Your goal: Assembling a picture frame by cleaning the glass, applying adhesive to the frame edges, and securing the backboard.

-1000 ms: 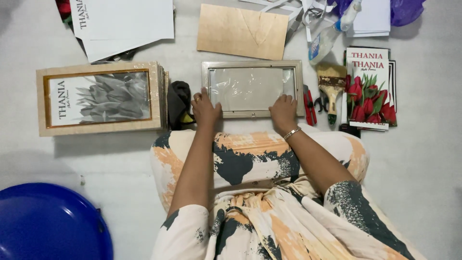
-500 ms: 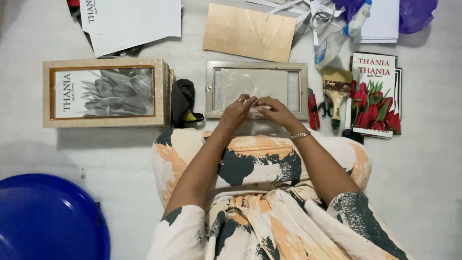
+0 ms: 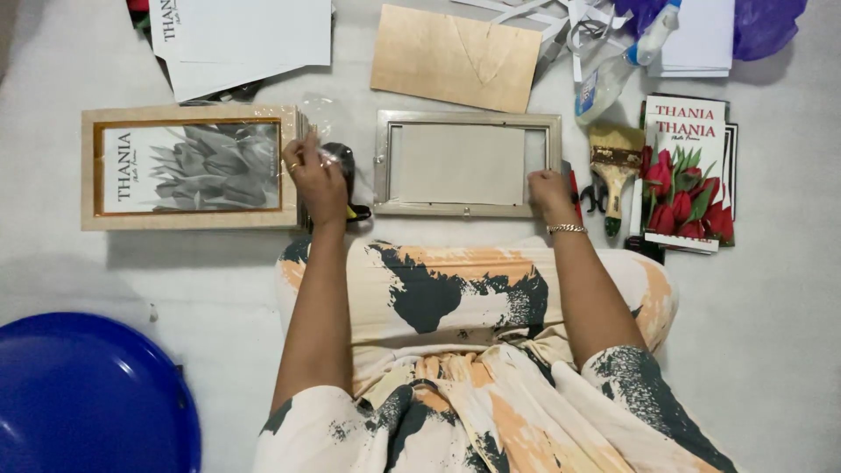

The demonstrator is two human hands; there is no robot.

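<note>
On the pale floor, left hand is now lifting clear film it has peeled off the silver rectangular picture frame; right hand is pressing the frame's corner, so the glass is lying bare.

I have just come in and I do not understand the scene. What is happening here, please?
A person sits on the floor with picture-framing things spread in front. The right hand rests on the lower right corner of an empty silver frame. The left hand is lifted beside it, pinching a piece of clear film above a dark tool. A finished wooden frame with a grey flower print lies to the left. A brush and flower prints lie to the right.
</note>
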